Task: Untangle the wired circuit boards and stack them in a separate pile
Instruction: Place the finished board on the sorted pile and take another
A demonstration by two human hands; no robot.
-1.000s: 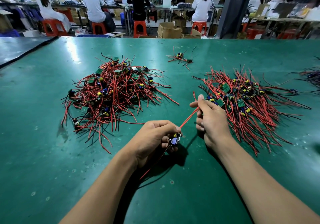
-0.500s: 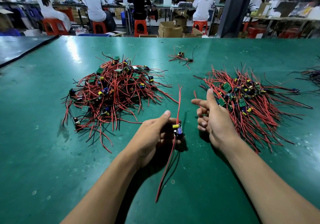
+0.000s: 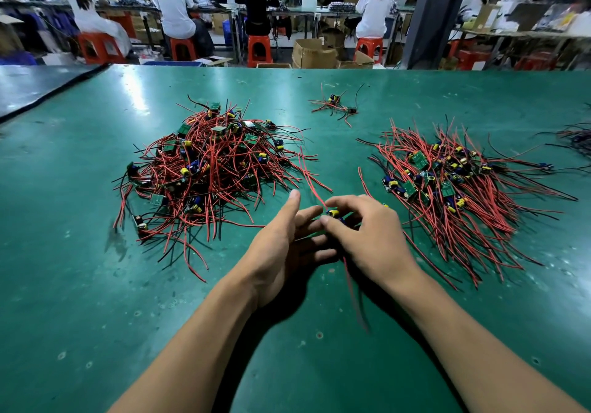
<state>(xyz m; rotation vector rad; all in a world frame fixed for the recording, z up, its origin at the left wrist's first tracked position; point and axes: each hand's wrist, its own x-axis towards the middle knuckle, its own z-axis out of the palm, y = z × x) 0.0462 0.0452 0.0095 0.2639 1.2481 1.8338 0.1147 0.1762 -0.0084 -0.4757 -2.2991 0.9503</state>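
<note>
A tangled heap of wired circuit boards [image 3: 208, 169] with red and black leads lies on the green table [image 3: 80, 252] at the left. A flatter, spread pile of boards [image 3: 447, 185] lies at the right. Between them, my right hand [image 3: 367, 236] pinches one small board with a yellow capacitor [image 3: 334, 213] at its fingertips. One of its red leads runs up toward the heap and another trails down under my wrist. My left hand [image 3: 281, 252] sits just left of the board, fingers straight and thumb raised, its fingertips touching or just beneath the board.
A small cluster of wired boards [image 3: 335, 105] lies at the back centre. Dark wires [image 3: 575, 137] show at the far right edge. Beyond the table's far edge are cardboard boxes, orange stools and seated people at other benches.
My left hand has let go of the board and opened. My right hand moved left and took hold of the board. The lead that stood upright now leans toward the heap.
</note>
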